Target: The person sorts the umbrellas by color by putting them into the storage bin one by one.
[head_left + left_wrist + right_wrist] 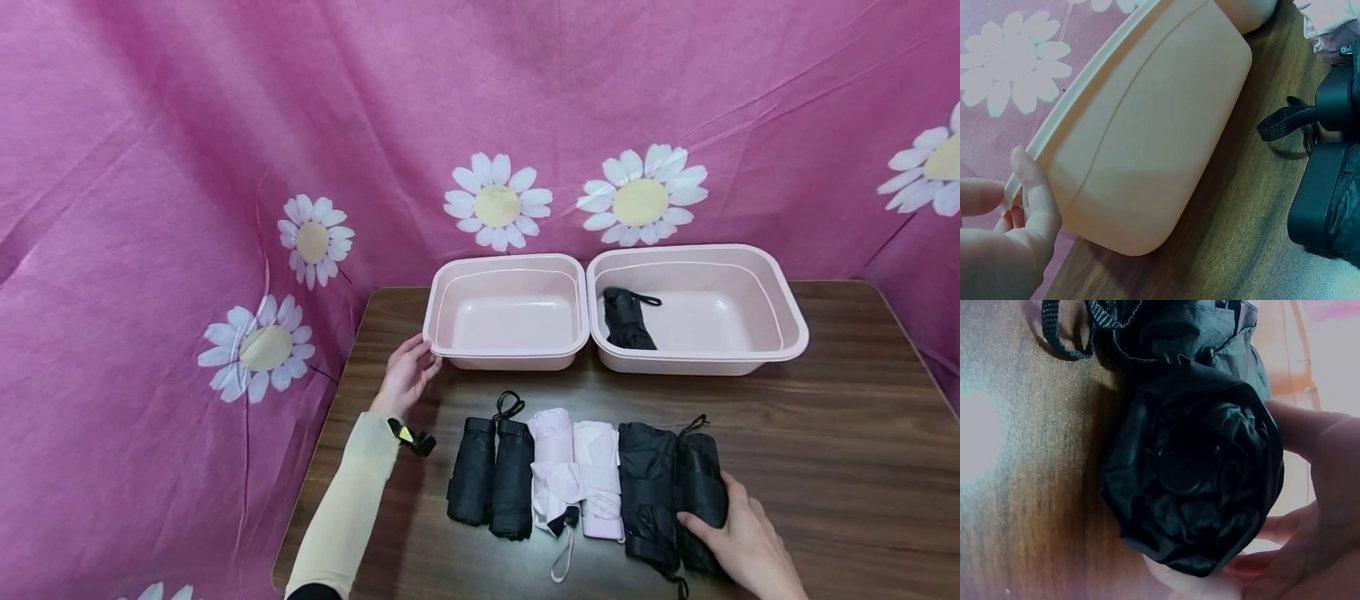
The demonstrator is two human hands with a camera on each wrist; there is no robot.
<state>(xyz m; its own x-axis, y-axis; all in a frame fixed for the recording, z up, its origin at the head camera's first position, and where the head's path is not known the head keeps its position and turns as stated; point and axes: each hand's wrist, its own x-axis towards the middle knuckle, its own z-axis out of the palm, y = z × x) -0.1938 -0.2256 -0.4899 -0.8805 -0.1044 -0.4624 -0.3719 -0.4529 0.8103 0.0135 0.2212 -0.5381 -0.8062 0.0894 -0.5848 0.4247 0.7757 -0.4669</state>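
Observation:
At the left end of a pale pink plastic basin (510,363), my left hand (407,377) pinches the rim between thumb and fingers. The left wrist view shows the thumb (1030,169) against the rim's outer side. My right hand (753,533) grips a folded black umbrella (701,479), the rightmost in a row on the table. In the right wrist view, the fingers curl round this umbrella's (1191,481) rolled fabric end. Close beside it lies another black folded umbrella (647,492).
Farther left in the row lie two pale pink folded umbrellas (598,483) and two black ones (472,471). A second pink basin (697,365) stands beside the first, with a black folded umbrella (628,321) inside. Behind the wooden table (847,400) hangs a pink flowered cloth (390,125).

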